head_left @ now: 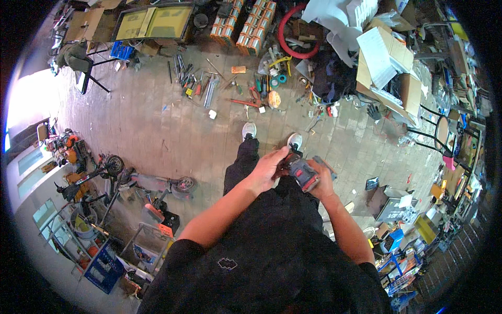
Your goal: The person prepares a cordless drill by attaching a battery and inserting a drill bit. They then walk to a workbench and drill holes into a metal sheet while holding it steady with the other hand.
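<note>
In front of my waist I hold a cordless power tool (pixel 304 174) with a dark grey body and red parts. My right hand (pixel 323 181) is closed round its grip side. My left hand (pixel 267 166) is closed at its front end, fingers curled over it, so that end is mostly hidden. The exact kind of tool cannot be made out. Below the hands are my dark trousers and two light shoes. On the floor ahead lie an adjustable wrench (pixel 211 90), a red pipe wrench (pixel 246 102) and several screwdrivers and other hand tools.
Stacked orange-and-white boxes (pixel 255 26) and a red tyre (pixel 281 39) stand at the far side. An open cardboard box (pixel 366 78) is at far right, near a chair (pixel 443 131). Scooters (pixel 157 181) and a blue crate (pixel 103 267) line the left. Clutter fills the lower right.
</note>
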